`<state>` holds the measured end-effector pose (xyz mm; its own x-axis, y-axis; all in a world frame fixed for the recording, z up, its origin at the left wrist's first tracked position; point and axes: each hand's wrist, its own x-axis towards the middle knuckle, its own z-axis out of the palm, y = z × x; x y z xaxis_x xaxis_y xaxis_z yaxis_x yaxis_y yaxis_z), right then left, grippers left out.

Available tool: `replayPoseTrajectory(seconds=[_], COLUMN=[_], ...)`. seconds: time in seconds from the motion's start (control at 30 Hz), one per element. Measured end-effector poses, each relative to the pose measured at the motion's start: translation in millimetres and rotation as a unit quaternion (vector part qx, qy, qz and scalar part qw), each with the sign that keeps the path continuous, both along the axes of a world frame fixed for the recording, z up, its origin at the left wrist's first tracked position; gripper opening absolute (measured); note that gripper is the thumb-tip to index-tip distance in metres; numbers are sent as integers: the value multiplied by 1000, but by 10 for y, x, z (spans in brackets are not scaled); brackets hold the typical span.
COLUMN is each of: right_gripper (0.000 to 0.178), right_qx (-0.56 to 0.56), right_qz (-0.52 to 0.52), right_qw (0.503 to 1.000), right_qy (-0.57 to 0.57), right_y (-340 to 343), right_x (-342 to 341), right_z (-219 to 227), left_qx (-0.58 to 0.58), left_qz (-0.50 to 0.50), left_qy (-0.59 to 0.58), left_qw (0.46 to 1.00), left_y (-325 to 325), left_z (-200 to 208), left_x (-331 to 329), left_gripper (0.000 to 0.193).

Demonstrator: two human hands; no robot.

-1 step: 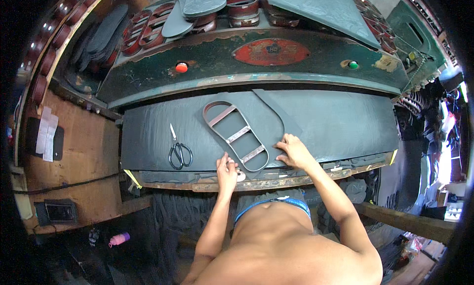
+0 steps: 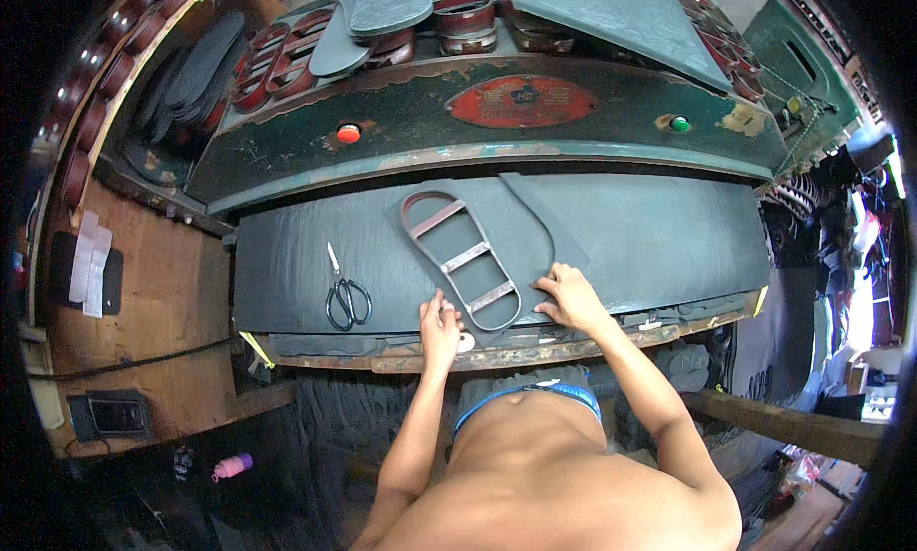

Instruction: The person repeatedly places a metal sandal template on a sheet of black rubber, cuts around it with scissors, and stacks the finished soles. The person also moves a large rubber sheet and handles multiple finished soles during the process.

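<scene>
With die placement apparently in hand, the cutting die (image 2: 467, 255) lies on the grey sheet (image 2: 479, 276) near the tabletop's (image 2: 669, 236) front edge, left hand (image 2: 440, 328) loosely curled beside it, right hand's (image 2: 570, 298) pinch unclear, next calling for steady alignment.

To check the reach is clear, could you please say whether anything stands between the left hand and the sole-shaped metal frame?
Nothing visible stands between the left hand and the sole-shaped metal frame: they are close, and the scissors lie left of the hand, outside that gap.
</scene>
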<state>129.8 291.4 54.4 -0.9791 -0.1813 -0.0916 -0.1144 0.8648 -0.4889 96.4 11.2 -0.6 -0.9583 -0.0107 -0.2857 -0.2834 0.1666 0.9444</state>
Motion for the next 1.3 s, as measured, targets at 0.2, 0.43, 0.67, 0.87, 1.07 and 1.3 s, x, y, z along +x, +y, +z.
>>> replayPoseTrajectory(seconds=[0.2, 0.43, 0.67, 0.87, 1.07, 1.3], right_gripper=[44, 44, 41, 53, 58, 55], right_qx=[18, -63, -54, 35, 98, 128], right_qz=[-147, -131, -223, -305, -280, -235], right_qw=[985, 989, 918, 772, 773, 856], right_qy=[89, -11, 324, 556, 561, 443], right_y=[208, 542, 1336, 1818, 2041, 2376], right_x=[274, 7, -910, -1708, -1683, -1290], right_z=[-209, -15, 756, 1028, 616, 310], left_qx=[57, 56, -23, -351, -441, -442], left_qz=[-122, -182, -52, 173, 191, 180], left_qy=[5, -58, 236, 582, 635, 654], left_qw=[991, 980, 970, 713, 604, 587], left_y=[473, 565, 57, -260, -431, -691], left_z=[-210, -51, 814, 1642, 1471, 1055], left_x=[-750, -1092, -1962, -2795, -3003, -2960], left_gripper=[41, 39, 32, 31, 42, 45])
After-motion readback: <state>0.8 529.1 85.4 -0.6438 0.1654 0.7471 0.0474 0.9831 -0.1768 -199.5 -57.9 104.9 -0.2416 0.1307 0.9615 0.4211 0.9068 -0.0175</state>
